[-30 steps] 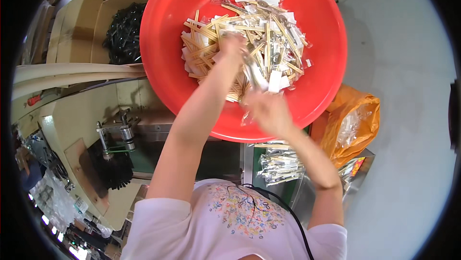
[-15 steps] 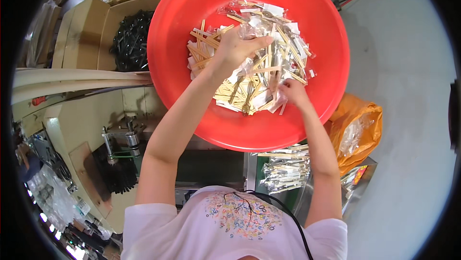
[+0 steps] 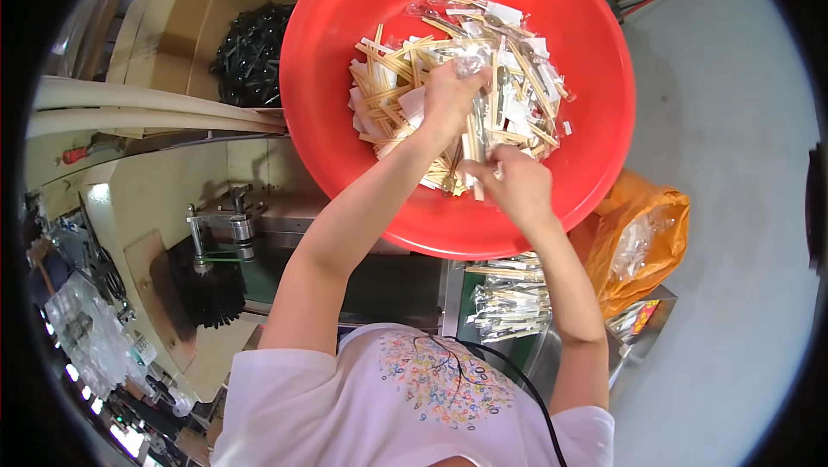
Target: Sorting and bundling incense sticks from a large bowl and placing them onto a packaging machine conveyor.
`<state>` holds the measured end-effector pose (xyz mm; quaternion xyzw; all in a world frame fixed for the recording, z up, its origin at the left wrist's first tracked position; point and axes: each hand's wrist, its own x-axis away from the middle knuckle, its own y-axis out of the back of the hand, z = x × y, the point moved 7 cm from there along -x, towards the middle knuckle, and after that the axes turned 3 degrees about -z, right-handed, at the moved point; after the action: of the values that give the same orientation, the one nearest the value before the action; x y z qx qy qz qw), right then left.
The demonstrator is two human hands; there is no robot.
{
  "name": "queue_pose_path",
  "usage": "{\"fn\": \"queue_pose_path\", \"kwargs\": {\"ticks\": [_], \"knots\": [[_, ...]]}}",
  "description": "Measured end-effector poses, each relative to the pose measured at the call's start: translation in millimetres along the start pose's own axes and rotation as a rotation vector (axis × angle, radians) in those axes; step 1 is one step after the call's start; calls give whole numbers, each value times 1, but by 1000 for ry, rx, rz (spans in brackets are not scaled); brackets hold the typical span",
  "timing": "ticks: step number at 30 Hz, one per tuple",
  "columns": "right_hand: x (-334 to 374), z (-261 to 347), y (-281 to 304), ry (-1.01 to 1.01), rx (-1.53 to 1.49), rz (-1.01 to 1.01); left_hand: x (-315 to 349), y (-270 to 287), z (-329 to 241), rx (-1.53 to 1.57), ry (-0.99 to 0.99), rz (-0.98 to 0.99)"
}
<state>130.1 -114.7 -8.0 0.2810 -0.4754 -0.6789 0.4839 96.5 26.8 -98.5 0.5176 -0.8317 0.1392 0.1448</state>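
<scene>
A large red basin point(image 3: 461, 230) holds a heap of chopsticks point(image 3: 379, 62), white paper packets point(image 3: 412, 106) and dark spoons, some in clear plastic wrappers. Above the heap, an upright cutlery packet point(image 3: 479, 131) in clear film spans my two hands, with pale chopsticks and something dark showing inside. My left hand point(image 3: 448, 100) is closed around its upper end, where crinkled film sticks out past the fingers. Near the basin's front side, my right hand point(image 3: 519, 184) pinches the lower part between thumb and fingers. The fingertips are partly hidden.
Wrapped cutlery packets point(image 3: 511, 299) are stacked below the basin's front rim. An orange bag point(image 3: 642, 243) with clear plastic inside stands at the right. Cardboard boxes lie at the upper left, one with black spoons point(image 3: 252, 55). A machine with a black round brush point(image 3: 205, 282) is at the left.
My right hand has moved left and down to the packet's lower end. My left hand has shifted slightly right and down. The whole view has shifted a little.
</scene>
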Motion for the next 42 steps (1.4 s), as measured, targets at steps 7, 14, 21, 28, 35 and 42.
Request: {"fn": "queue_pose_path", "kwargs": {"ticks": [7,14,21,28,35,42], "knots": [[38,95,-16,282,-510,239,-36,112,23,-82,216,-670],[-42,-156,-82,-503,-83,31,-19,59,-65,-164,-249,-37],[-61,-167,-119,-526,-127,49,-16,30,-64,-251,-133,70],[-46,-42,-11,148,-40,-31,-33,-31,-28,43,-47,84],[33,59,7,321,-455,211,-106,66,54,431,366,-378],[-92,-204,-32,-479,278,-93,2,15,-99,-11,-212,176]]}}
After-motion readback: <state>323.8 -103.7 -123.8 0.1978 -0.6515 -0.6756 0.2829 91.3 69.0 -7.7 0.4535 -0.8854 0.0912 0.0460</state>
